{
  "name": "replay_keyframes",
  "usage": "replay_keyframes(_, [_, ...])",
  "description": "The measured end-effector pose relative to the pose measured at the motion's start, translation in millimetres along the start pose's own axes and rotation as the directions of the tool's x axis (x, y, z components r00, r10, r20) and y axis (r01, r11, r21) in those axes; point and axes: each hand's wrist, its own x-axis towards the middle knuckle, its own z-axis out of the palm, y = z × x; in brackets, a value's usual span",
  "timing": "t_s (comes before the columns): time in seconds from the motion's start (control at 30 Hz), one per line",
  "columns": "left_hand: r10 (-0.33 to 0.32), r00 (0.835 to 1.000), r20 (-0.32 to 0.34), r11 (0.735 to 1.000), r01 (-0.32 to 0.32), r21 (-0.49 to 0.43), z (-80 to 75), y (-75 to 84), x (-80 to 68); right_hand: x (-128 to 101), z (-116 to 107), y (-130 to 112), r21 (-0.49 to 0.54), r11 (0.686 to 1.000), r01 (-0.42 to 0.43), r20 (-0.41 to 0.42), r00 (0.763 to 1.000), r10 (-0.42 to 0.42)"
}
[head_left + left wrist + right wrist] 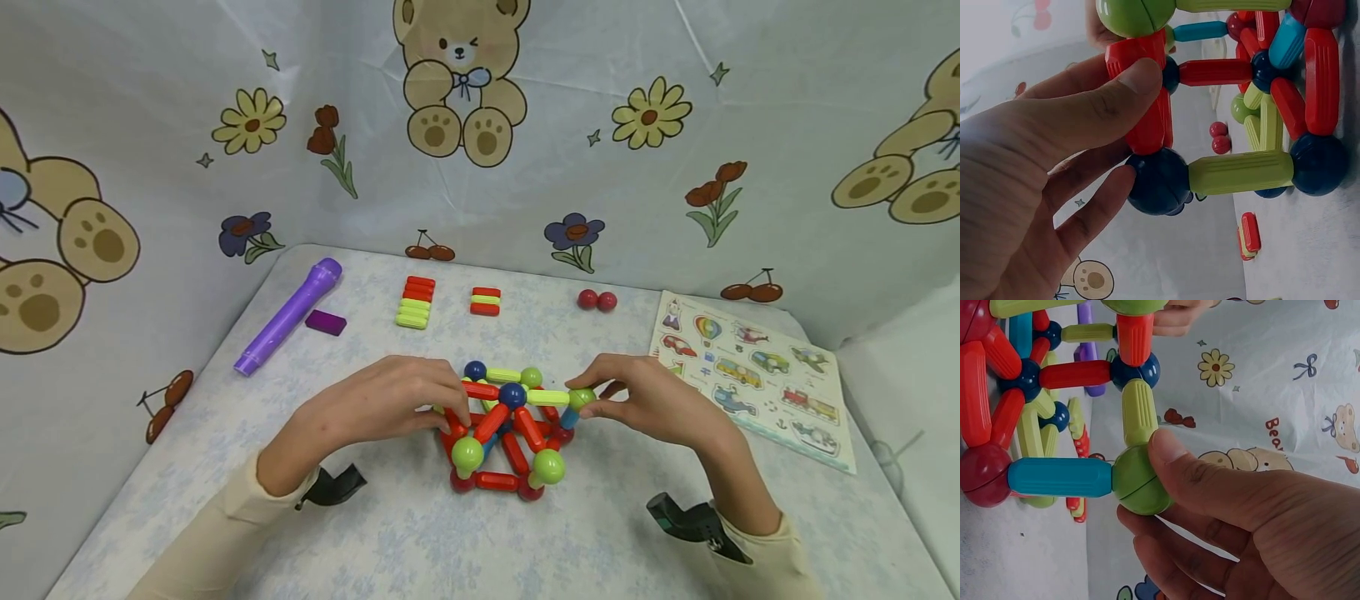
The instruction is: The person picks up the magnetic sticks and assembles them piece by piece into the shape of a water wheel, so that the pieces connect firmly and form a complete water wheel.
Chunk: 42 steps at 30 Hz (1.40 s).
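A frame of magnetic rods and balls (510,433) in red, green and blue stands on the table's middle. My left hand (453,408) grips its left side. In the left wrist view the thumb presses a red rod (1141,94) and the fingers curl against a dark blue ball (1159,181). My right hand (588,400) pinches a green ball (581,398) at the frame's right corner. In the right wrist view that green ball (1141,481) joins a blue rod (1060,477) and a green rod (1140,412).
At the back lie a purple tube (288,315), a small purple block (326,322), two stacks of red and green rods (416,302), and two red balls (597,300). A picture puzzle board (753,375) lies at the right. Printed cloth walls enclose the table.
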Motion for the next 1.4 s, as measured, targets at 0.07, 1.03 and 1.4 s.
replay_keyframes(0.07, [0.005,1.0,0.003,1.0,-0.005,0.025,1.3,0.5,0.6,0.0,0.2,0.3,0.002,1.0,-0.001,0.0,1.0,0.001])
replay_keyframes(1.03, [-0.466,0.871,-0.154,0.883,0.469,-0.019,25.6,-134.0,-27.7,-0.3,1.6,3.4,0.012,1.0,-0.007,0.008,1.0,0.007])
replay_keyframes(1.4, [-0.518,0.839,-0.168,0.835,0.538,0.117,30.4,-133.6,-22.5,1.5,0.1,3.4,0.009,1.0,-0.004,0.001,1.0,0.004])
